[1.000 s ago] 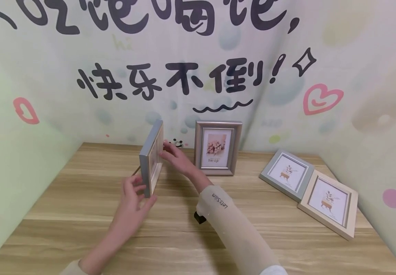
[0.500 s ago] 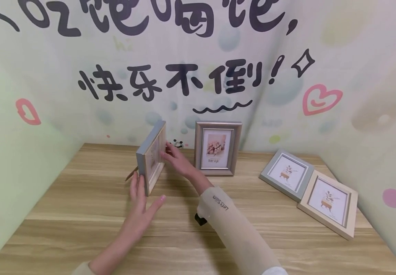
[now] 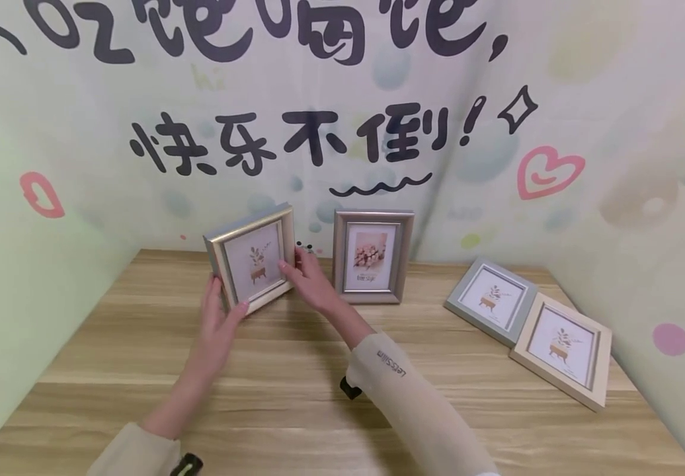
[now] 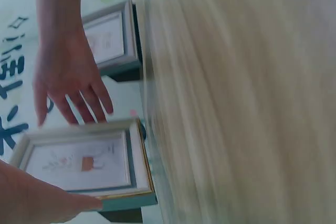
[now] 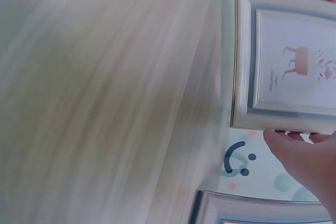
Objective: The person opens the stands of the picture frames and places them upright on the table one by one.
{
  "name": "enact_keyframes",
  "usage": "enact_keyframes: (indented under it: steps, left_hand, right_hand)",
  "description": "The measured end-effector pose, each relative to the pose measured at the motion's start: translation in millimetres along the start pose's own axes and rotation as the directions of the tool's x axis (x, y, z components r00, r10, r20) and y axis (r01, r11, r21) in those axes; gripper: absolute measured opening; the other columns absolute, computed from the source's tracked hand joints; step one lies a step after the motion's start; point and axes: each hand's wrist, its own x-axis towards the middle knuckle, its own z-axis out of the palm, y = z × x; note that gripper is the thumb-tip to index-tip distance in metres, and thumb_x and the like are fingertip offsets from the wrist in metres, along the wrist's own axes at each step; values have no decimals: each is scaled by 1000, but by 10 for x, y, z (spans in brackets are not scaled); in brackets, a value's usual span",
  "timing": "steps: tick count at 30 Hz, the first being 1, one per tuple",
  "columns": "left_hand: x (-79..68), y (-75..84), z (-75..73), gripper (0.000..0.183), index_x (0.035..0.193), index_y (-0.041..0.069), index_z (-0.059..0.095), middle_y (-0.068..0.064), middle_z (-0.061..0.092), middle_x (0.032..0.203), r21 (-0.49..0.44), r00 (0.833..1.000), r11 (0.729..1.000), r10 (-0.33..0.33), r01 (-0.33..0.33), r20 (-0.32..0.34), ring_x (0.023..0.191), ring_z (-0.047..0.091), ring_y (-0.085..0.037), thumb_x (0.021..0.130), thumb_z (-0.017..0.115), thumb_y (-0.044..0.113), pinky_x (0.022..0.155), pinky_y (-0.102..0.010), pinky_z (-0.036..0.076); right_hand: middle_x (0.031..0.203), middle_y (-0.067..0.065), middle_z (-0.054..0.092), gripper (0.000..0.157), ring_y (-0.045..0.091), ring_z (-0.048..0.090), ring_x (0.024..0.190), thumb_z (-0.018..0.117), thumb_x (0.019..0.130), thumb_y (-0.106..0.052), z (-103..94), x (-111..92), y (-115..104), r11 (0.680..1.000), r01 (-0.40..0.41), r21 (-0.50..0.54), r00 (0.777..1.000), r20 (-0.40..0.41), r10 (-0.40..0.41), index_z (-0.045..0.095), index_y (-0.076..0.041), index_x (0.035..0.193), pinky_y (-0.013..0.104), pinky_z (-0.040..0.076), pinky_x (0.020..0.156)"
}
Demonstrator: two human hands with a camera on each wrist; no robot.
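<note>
Between both hands a picture frame [image 3: 253, 259] with a pale gold border stands upright, turned slightly to the right, with a potted-plant print inside. My left hand [image 3: 216, 327] grips its lower left side, thumb in front at the bottom corner and fingers at the left edge. On the right side, my right hand [image 3: 313, 281] pinches the edge, thumb on the front and the other fingers passing behind. From the right wrist, the same frame [image 5: 294, 59] shows up close with the right thumb [image 5: 283, 142] at its edge.
Just right of the held frame, a silver-brown picture frame [image 3: 373, 258] with a flower print stands against the wall. Farther right a grey-blue frame [image 3: 493, 297] and a cream frame [image 3: 561, 350] lie face up, touching. The printed wall cloth [image 3: 295, 79] rises behind the wooden table [image 3: 295, 396].
The held frame has turned from nearly edge-on to facing forward, its left side swinging left and back. My left hand has shifted left with it; my right hand has stayed at the right edge.
</note>
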Motion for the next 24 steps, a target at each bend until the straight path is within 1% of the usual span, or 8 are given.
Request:
enact_keyframes:
  steps: [4, 5, 7, 10, 12, 18, 21, 24]
  left_hand:
    - [191, -50, -106, 70, 160, 6, 4, -13, -1, 169, -35, 1000, 999, 7, -7, -15, 156, 0, -33, 105, 44, 22, 126, -58, -1]
    - [232, -60, -126, 69, 160, 6, 5, -13, 2, 169, -35, 1000, 999, 4, -4, -18, 156, 2, -33, 105, 43, 23, 127, -57, 0]
    - [307, -81, -157, 68, 160, 6, 7, -13, 4, 169, -32, 1000, 999, -15, 14, -22, 157, 4, -31, 106, 43, 24, 128, -52, 3]
    - [419, -121, -180, 66, 160, 6, 8, -12, 7, 168, -34, 999, 999, -41, 41, -17, 157, 8, -29, 107, 42, 27, 129, -46, 8]
    - [492, -151, -181, 65, 160, 7, 9, -11, 9, 168, -46, 999, 998, -53, 52, -14, 156, 11, -28, 107, 41, 27, 129, -43, 11]
    - [675, -237, -163, 66, 160, 8, 8, -11, 12, 167, -58, 997, 996, -75, 75, -4, 155, 17, -27, 108, 39, 33, 127, -43, 18]
    - [729, -272, -139, 66, 160, 8, 9, -11, 13, 167, -29, 996, 995, -91, 91, -8, 155, 17, -28, 107, 39, 36, 127, -45, 18]
    - [766, -308, -106, 66, 160, 9, 12, -13, 18, 166, 23, 996, 995, -92, 93, -21, 155, 17, -31, 107, 40, 37, 127, -51, 15]
  right_hand:
    - [154, 26, 33, 66, 38, 39, 143, 43, 105, -38, -41, -76, -38, 1000, -28, 4, 999, -17, 28, 24, 2, 154, 47, 37, 119]
    - [158, 26, 28, 69, 39, 33, 147, 43, 105, -41, -51, -97, -42, 998, -54, -11, 998, -23, 54, 22, 0, 156, 49, 33, 121]
    - [160, 26, 24, 72, 39, 30, 148, 42, 104, -44, -65, -132, -48, 996, -89, -27, 995, -36, 88, 19, -1, 157, 49, 30, 122]
    - [160, 26, 23, 73, 40, 31, 148, 43, 104, -45, -90, -166, -49, 993, -113, -33, 992, -59, 111, 19, -1, 157, 50, 30, 122]
    - [157, 25, 28, 74, 39, 39, 142, 43, 103, -46, -102, -186, -57, 992, -119, -31, 991, -62, 117, 19, -2, 157, 51, 35, 119]
    - [153, 24, 33, 79, 37, 41, 137, 41, 101, -54, -124, -228, -73, 983, -157, -94, 986, -76, 150, 18, -5, 159, 56, 37, 115]
    - [151, 24, 34, 80, 35, 42, 135, 40, 101, -55, -133, -244, -67, 978, -176, -112, 983, -74, 168, 16, -6, 159, 55, 38, 114]
    - [150, 25, 36, 81, 36, 42, 135, 39, 101, -56, -146, -260, -56, 974, -188, -124, 981, -69, 180, 14, -5, 160, 54, 40, 113]
